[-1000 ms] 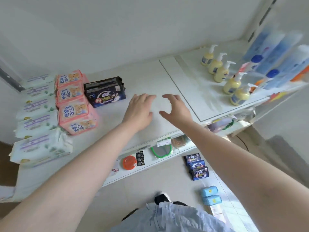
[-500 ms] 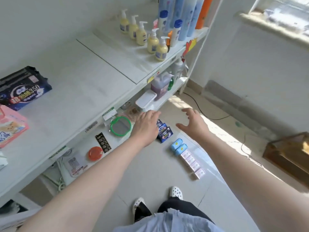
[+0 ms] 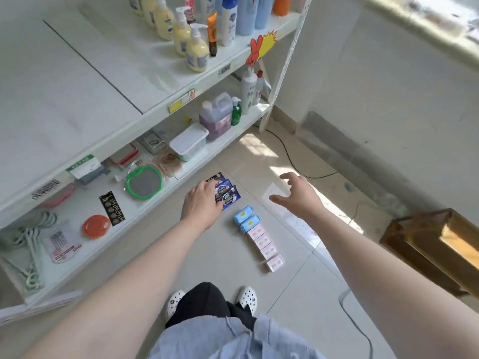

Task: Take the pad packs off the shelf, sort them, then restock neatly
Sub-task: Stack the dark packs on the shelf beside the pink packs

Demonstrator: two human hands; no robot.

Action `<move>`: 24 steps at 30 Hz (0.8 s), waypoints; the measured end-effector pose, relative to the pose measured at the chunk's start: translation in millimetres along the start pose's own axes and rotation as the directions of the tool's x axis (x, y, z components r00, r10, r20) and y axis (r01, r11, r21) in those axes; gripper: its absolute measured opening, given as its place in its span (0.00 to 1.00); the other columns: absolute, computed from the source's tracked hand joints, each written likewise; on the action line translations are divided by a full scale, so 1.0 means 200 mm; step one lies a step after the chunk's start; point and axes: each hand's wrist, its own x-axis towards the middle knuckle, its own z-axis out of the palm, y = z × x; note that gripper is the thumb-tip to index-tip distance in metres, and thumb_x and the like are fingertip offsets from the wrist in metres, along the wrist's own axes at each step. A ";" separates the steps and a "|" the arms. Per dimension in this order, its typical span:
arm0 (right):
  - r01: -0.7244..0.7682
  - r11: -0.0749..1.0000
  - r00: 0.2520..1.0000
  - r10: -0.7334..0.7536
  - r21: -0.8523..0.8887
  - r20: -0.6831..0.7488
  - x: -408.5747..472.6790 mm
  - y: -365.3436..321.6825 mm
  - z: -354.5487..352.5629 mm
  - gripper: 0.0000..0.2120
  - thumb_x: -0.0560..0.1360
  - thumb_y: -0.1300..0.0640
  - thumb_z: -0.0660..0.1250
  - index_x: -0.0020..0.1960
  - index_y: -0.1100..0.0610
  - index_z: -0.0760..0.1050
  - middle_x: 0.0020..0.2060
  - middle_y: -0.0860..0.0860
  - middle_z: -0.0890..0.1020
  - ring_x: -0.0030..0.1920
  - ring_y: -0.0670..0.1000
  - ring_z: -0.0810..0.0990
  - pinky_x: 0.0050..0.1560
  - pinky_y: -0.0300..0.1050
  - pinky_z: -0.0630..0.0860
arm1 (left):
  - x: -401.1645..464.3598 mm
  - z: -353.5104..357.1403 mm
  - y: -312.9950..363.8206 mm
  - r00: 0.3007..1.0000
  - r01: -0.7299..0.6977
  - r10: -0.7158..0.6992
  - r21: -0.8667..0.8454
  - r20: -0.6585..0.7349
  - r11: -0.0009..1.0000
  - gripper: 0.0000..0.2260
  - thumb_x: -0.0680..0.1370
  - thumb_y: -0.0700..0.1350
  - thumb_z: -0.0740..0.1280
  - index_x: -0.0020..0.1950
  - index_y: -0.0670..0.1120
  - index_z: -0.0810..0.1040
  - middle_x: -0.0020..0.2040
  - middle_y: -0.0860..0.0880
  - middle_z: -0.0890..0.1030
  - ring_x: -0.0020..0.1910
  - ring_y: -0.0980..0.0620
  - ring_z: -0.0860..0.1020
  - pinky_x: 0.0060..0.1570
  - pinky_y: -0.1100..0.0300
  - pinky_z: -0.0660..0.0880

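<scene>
White shelf unit [image 3: 108, 81] is seen at left, upper board mostly bare, pump bottles [image 3: 193, 51] kept at its far end. Lower shelf [image 3: 85, 211] is loaded with a green-rimmed round item [image 3: 144, 183], an orange lid [image 3: 96, 226] and a white-lidded box [image 3: 189, 141]. Tiled floor [image 3: 259, 286] is viewed from above; a brown wooden box [image 3: 430, 244] is set at right.

Both bare forearms are extended forward and down. Left hand [image 3: 201, 204] is held palm down, fingers relaxed and lightly spread, over the near edge of the dark blue pad packs [image 3: 228, 194]; contact cannot be told. Right hand [image 3: 298, 195] is held in the air, fingers apart and slightly bent, nothing gripped, well apart from the packs.

The pad packs are laid on the floor in one line: dark blue nearest the shelf, then two light blue packs [image 3: 246, 220], then a row of pink packs [image 3: 265, 246], each group just beside the next.
</scene>
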 end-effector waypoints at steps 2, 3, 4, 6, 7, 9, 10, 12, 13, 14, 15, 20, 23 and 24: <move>0.018 1.000 0.999 -0.018 -0.019 0.029 0.10 0.01 -0.02 0.30 0.71 0.47 0.72 0.69 0.52 0.66 0.63 0.53 0.72 0.54 0.52 0.75 0.46 0.44 0.72 | 0.03 0.02 0.02 0.999 0.054 -0.053 -0.041 0.003 0.998 0.24 0.76 0.48 0.66 0.71 0.46 0.66 0.65 0.43 0.72 0.65 0.43 0.70 0.63 0.52 0.66; 0.028 0.999 0.999 -0.027 -0.026 0.045 0.14 0.01 -0.02 0.30 0.71 0.46 0.73 0.69 0.52 0.67 0.63 0.53 0.72 0.56 0.53 0.76 0.49 0.45 0.73 | 0.05 0.02 0.03 0.997 0.080 -0.080 -0.057 0.012 0.995 0.24 0.76 0.48 0.66 0.71 0.46 0.66 0.65 0.43 0.72 0.65 0.42 0.70 0.63 0.52 0.66; 0.037 0.999 0.997 -0.035 -0.032 0.063 0.20 0.00 -0.02 0.30 0.71 0.46 0.73 0.68 0.52 0.67 0.63 0.54 0.72 0.58 0.53 0.76 0.51 0.47 0.74 | 0.07 0.02 0.03 0.994 0.106 -0.104 -0.067 0.024 0.992 0.24 0.76 0.48 0.66 0.71 0.46 0.66 0.65 0.43 0.71 0.65 0.42 0.70 0.63 0.52 0.66; 0.056 0.998 0.994 -0.052 -0.041 0.098 0.30 -0.03 -0.02 0.30 0.71 0.45 0.73 0.68 0.53 0.67 0.62 0.54 0.73 0.60 0.54 0.76 0.54 0.49 0.75 | 0.14 0.01 0.02 0.987 0.160 -0.156 -0.081 0.045 0.984 0.24 0.76 0.48 0.66 0.71 0.47 0.66 0.66 0.43 0.71 0.65 0.42 0.70 0.63 0.52 0.66; 0.065 0.997 0.992 -0.059 -0.045 0.114 0.36 -0.06 -0.02 0.30 0.71 0.45 0.73 0.68 0.53 0.67 0.62 0.55 0.73 0.59 0.54 0.76 0.54 0.49 0.75 | 0.18 0.00 0.01 0.982 0.186 -0.182 -0.088 0.052 0.979 0.24 0.76 0.48 0.65 0.70 0.47 0.66 0.66 0.43 0.71 0.65 0.42 0.70 0.63 0.52 0.66; 0.076 0.996 0.988 -0.069 -0.050 0.140 0.48 -0.10 -0.02 0.30 0.71 0.45 0.73 0.68 0.53 0.67 0.61 0.55 0.73 0.58 0.54 0.76 0.52 0.47 0.75 | 0.30 -0.01 0.00 0.974 0.221 -0.215 -0.094 0.068 0.971 0.23 0.76 0.48 0.65 0.70 0.46 0.66 0.66 0.43 0.70 0.65 0.42 0.70 0.62 0.51 0.67; 0.076 0.996 0.986 -0.068 -0.050 0.154 0.54 -0.12 -0.02 0.30 0.71 0.46 0.73 0.68 0.53 0.67 0.61 0.55 0.73 0.57 0.54 0.76 0.50 0.46 0.74 | 0.36 -0.01 -0.01 0.971 0.231 -0.223 -0.096 0.083 0.968 0.22 0.76 0.48 0.65 0.70 0.46 0.66 0.66 0.43 0.70 0.64 0.42 0.71 0.61 0.51 0.68; 0.060 0.997 0.984 -0.050 -0.050 0.173 0.66 -0.14 -0.03 0.29 0.72 0.46 0.72 0.69 0.53 0.67 0.62 0.54 0.73 0.58 0.54 0.76 0.48 0.44 0.72 | 0.51 0.01 -0.02 0.965 0.241 -0.227 -0.100 0.134 0.965 0.22 0.77 0.47 0.64 0.70 0.46 0.66 0.66 0.43 0.70 0.64 0.43 0.71 0.60 0.50 0.69; 0.049 0.998 0.983 -0.039 -0.050 0.177 0.72 -0.14 -0.04 0.29 0.72 0.46 0.72 0.69 0.53 0.67 0.62 0.54 0.73 0.58 0.54 0.76 0.47 0.43 0.71 | 0.58 0.03 -0.02 0.961 0.243 -0.225 -0.098 0.164 0.965 0.22 0.77 0.47 0.64 0.70 0.46 0.66 0.66 0.43 0.70 0.64 0.43 0.71 0.60 0.50 0.70; 0.036 0.998 0.983 -0.026 -0.050 0.183 0.77 -0.14 -0.05 0.29 0.72 0.46 0.72 0.69 0.52 0.67 0.62 0.54 0.72 0.58 0.54 0.77 0.47 0.44 0.72 | 0.64 0.05 -0.02 0.954 0.246 -0.225 -0.090 0.201 0.965 0.22 0.77 0.47 0.64 0.70 0.46 0.67 0.66 0.43 0.69 0.64 0.43 0.71 0.60 0.50 0.70; 0.023 0.999 0.982 -0.013 -0.050 0.188 0.82 -0.14 -0.06 0.29 0.72 0.46 0.72 0.69 0.52 0.66 0.62 0.53 0.72 0.57 0.54 0.77 0.48 0.44 0.73 | 0.70 0.06 -0.02 0.946 0.246 -0.223 -0.073 0.236 0.967 0.21 0.77 0.47 0.64 0.69 0.46 0.67 0.67 0.43 0.69 0.64 0.43 0.71 0.60 0.50 0.71; -0.024 0.999 0.980 0.030 -0.033 0.194 1.02 -0.08 -0.15 0.30 0.72 0.46 0.72 0.69 0.51 0.66 0.62 0.53 0.72 0.57 0.54 0.77 0.50 0.46 0.74 | 0.94 0.13 0.00 0.905 0.224 -0.223 0.040 0.361 0.974 0.19 0.77 0.49 0.64 0.67 0.46 0.69 0.65 0.43 0.69 0.62 0.43 0.72 0.60 0.49 0.71; -0.032 0.999 0.970 0.040 -0.039 0.239 1.16 -0.03 -0.16 0.30 0.72 0.46 0.72 0.69 0.52 0.66 0.63 0.53 0.71 0.57 0.54 0.78 0.47 0.43 0.72 | 1.04 0.18 0.02 0.892 0.249 -0.241 0.029 0.383 0.968 0.19 0.77 0.50 0.63 0.67 0.46 0.69 0.65 0.44 0.70 0.62 0.43 0.72 0.59 0.50 0.72; -0.027 0.998 0.966 0.040 -0.052 0.256 1.21 -0.02 -0.15 0.30 0.72 0.45 0.72 0.70 0.51 0.66 0.63 0.53 0.71 0.58 0.53 0.77 0.46 0.43 0.71 | 1.07 0.20 0.02 0.887 0.264 -0.250 0.016 0.388 0.964 0.19 0.78 0.50 0.63 0.67 0.46 0.68 0.65 0.44 0.70 0.62 0.43 0.73 0.59 0.50 0.72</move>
